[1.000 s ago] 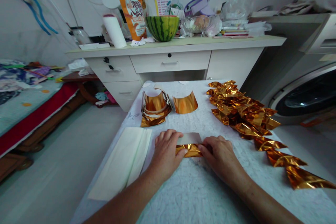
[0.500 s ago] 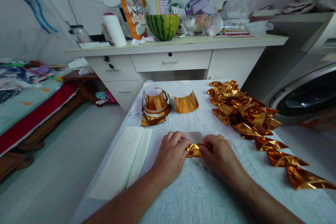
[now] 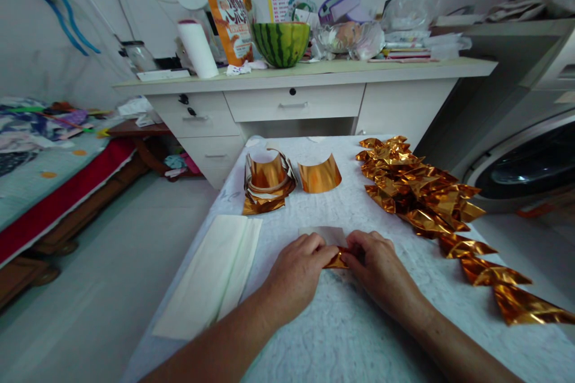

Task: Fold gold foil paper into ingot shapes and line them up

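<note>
Both hands grip one small piece of gold foil paper (image 3: 336, 259) low over the cloth-covered table. My left hand (image 3: 300, 269) pinches its left part with thumb and fingers, covering much of it. On the right end, my right hand (image 3: 375, 260) is closed with thumb against fingers. A pale flat sheet (image 3: 324, 233) shows just behind the foil, partly hidden by the hands. Farther back lie a curled stack of gold foil sheets (image 3: 268, 182) and a single curved foil sheet (image 3: 320, 175). To the right is a heap of folded gold foil pieces (image 3: 413, 191).
A stack of whitish paper (image 3: 202, 287) lies at the table's left side. Beyond the table stands a white desk (image 3: 296, 102) bearing half a watermelon (image 3: 281, 45), an orange pouch (image 3: 229, 18) and a white roll (image 3: 197, 49). A washing machine (image 3: 530, 131) is on the right.
My left hand has slid slightly right along the foil, so less gold shows between the hands. More of the pale sheet behind is visible. My right hand has hardly moved.
</note>
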Motion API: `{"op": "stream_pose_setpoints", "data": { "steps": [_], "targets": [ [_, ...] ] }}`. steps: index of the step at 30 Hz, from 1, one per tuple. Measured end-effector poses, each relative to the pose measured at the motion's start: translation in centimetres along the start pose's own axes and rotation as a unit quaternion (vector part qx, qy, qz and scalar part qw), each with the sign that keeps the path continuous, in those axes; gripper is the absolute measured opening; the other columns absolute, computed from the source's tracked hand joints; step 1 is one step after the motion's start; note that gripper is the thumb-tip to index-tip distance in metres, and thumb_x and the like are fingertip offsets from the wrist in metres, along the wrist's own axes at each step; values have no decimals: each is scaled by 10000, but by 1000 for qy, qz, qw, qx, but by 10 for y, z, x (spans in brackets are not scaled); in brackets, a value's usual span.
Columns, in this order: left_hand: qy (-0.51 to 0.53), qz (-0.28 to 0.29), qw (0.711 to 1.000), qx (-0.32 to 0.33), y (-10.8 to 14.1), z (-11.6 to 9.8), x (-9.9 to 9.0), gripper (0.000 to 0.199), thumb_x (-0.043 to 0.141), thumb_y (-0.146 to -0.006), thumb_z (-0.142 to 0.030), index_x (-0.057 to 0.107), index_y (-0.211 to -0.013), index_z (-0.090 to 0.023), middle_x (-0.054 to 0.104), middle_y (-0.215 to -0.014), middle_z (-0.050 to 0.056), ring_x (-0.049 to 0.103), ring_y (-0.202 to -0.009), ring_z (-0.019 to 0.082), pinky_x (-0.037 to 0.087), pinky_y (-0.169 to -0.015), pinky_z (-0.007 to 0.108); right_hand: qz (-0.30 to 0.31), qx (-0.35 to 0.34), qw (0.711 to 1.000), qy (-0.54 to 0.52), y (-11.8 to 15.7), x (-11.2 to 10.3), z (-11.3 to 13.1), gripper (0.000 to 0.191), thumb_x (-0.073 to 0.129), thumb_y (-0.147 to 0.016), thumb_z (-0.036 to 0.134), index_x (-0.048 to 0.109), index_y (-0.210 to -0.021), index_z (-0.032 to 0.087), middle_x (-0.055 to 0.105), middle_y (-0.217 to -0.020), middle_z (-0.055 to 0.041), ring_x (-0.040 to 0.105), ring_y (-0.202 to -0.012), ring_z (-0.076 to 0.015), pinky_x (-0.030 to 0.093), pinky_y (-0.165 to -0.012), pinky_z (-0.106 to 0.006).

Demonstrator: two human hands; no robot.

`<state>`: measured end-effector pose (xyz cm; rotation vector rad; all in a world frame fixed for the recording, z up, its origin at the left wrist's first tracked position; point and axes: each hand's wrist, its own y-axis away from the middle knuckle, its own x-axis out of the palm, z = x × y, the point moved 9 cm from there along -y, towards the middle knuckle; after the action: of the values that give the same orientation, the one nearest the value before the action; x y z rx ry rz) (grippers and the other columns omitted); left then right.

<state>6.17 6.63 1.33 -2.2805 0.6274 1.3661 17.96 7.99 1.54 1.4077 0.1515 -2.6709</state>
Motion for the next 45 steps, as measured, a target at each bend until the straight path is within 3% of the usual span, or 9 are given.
{"op": "stream_pose_setpoints", "data": {
  "steps": [11,23,34,45],
  "targets": [
    [0,5,1000,-12,1,1,2,223,449,-961,-168,633,-1039,-268,555,-919,-9,521,-879,168,390,-734,274,-10,-40,999,1,6,-6,8,135,597,-843,221,706,-763,227,682,-741,-24,572,-765,-214,358,-713,-346],
    [6,14,1000,-3,0,3,6,211,461,-963,-190,649,-1035,-251,542,-896,-5,500,-869,172,351,-714,272,-9,-60,997,37,4,0,8,128,639,-822,154,731,-773,228,687,-752,-28,565,-783,-234,370,-706,-358],
    [32,-12,999,2,1,4,6,217,483,-944,-171,654,-1045,-258,531,-878,-2,490,-859,175,342,-708,274,-2,-10,1000,-10,3,-4,-5,134,658,-831,213,692,-702,215,676,-713,-18,570,-756,-216,389,-705,-349],
    [32,-1,999,2,0,2,4,233,475,-946,-162,642,-1075,-261,533,-895,0,490,-876,176,357,-732,271,-3,-4,1000,31,1,-4,-4,224,589,-885,276,667,-687,208,662,-692,-30,553,-727,-220,356,-680,-341]
  ]
}}
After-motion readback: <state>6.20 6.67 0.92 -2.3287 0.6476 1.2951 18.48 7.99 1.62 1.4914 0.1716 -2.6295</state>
